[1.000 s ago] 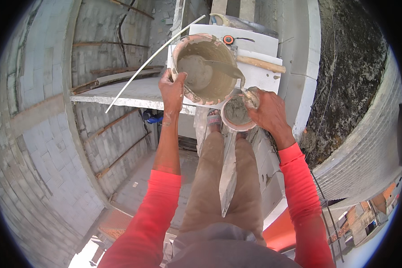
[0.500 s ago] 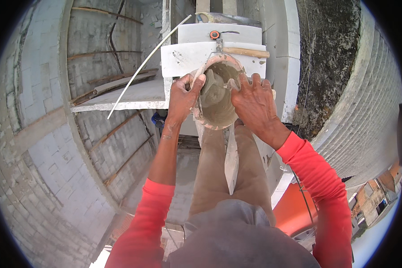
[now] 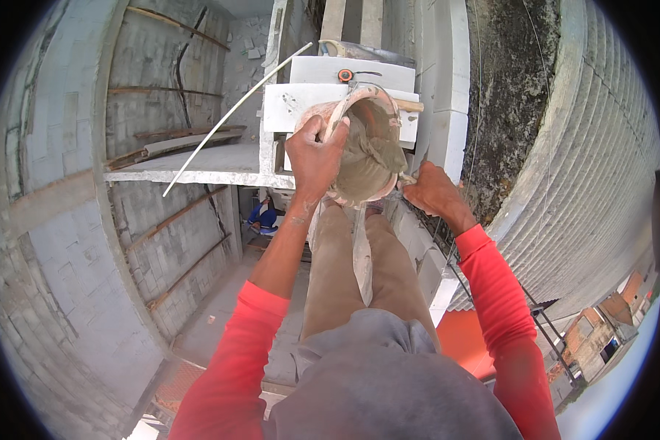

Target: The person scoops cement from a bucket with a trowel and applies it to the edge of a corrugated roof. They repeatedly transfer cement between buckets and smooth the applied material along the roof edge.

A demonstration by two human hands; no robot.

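Note:
A pinkish bucket (image 3: pixel 317 115), smeared with grey mortar, is tipped so that its mouth faces me and to the right. My left hand (image 3: pixel 317 158) is closed on its left rim, thumb at the edge. Wet mortar (image 3: pixel 367 158) lies inside along the lower wall. Just right of the bucket's mouth, my right hand (image 3: pixel 436 192) grips what looks like a trowel (image 3: pixel 408 178). Only a short mortar-smeared part of it shows between the fingers and the mortar. The hand covers its handle, and its blade cannot be made out.
Behind the bucket lie white blocks (image 3: pixel 301 103) with an orange tape measure (image 3: pixel 345 75), a wooden tool handle (image 3: pixel 409 105) and a handsaw (image 3: pixel 367 52). A pale rod (image 3: pixel 235 119) leans at left. Far below is a person in blue (image 3: pixel 264 216). Corrugated roofing (image 3: pixel 587 161) slopes at right.
The bucket has tipped further, its mouth turning to the right. My right hand has moved from the bucket's right rim to lower right, outside it. The view has shifted somewhat.

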